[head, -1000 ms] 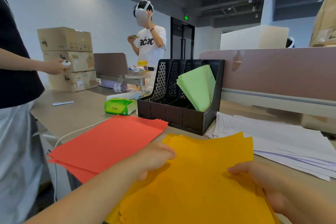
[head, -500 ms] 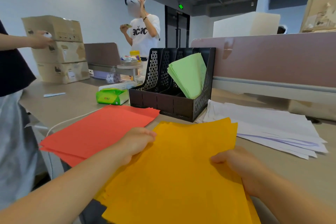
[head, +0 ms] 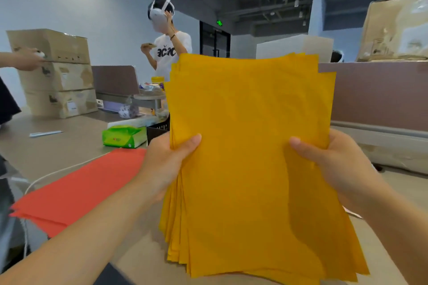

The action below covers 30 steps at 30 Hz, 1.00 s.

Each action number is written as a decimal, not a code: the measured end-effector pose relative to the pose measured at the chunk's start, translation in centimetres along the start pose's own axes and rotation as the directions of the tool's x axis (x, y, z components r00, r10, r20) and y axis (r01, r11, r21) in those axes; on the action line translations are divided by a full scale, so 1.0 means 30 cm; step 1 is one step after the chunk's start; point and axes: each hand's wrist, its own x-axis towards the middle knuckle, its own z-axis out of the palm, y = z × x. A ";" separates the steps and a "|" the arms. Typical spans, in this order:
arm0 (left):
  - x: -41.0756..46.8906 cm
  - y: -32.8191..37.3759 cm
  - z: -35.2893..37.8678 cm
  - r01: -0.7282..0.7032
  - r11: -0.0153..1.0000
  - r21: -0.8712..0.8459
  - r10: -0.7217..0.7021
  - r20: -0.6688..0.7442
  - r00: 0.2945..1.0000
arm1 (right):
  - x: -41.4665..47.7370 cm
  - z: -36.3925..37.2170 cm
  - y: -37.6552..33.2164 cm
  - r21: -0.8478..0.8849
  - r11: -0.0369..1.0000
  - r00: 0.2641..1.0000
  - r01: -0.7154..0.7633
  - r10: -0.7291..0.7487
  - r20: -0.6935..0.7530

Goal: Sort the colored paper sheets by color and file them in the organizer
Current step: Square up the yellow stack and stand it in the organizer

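A thick, fanned stack of matte yellow sheets (head: pixel 250 146) is held upright over the table (head: pixel 69 146). The left hand (head: pixel 166 164) and right hand (head: pixel 333 164) each clamp one side edge, thumbs pressed on the front. Flat red sheets (head: pixel 81 187) lie at left. The stack hides nearly all of the black organizer (head: pixel 157 131); a green tissue pack (head: pixel 125 136) sits beside it. Cardboard boxes (head: pixel 55 71) stand beyond.

1. The left hand (head: pixel 166 164) and its forearm (head: pixel 92 227) are bare.
2. The right hand (head: pixel 335 164) and its forearm (head: pixel 398 220) are bare too.
3. The right thumbnail (head: pixel 294 140) is short and plain.
4. Dark clothing (head: pixel 111 276) shows low between the arms.
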 end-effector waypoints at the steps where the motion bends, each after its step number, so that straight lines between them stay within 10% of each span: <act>1: 0.000 0.040 0.022 -0.071 0.997 0.011 0.071 -0.007 0.997 | 0.003 -0.014 -0.024 -0.010 0.999 0.998 0.051 -0.051 -0.025; 7: -0.027 0.178 0.124 -0.337 0.940 0.045 0.337 0.012 0.941 | 0.009 -0.033 -0.090 0.023 0.966 0.959 0.258 -0.253 -0.129; 18: 0.017 0.111 0.095 -0.159 0.973 -0.170 0.163 0.013 0.987 | 0.036 -0.062 -0.056 0.258 0.964 0.997 0.070 -0.072 0.000; 30: -0.003 0.220 0.131 -0.420 0.907 -0.040 0.416 -0.081 0.906 | 0.015 -0.055 -0.117 0.148 0.900 0.909 0.411 -0.392 -0.140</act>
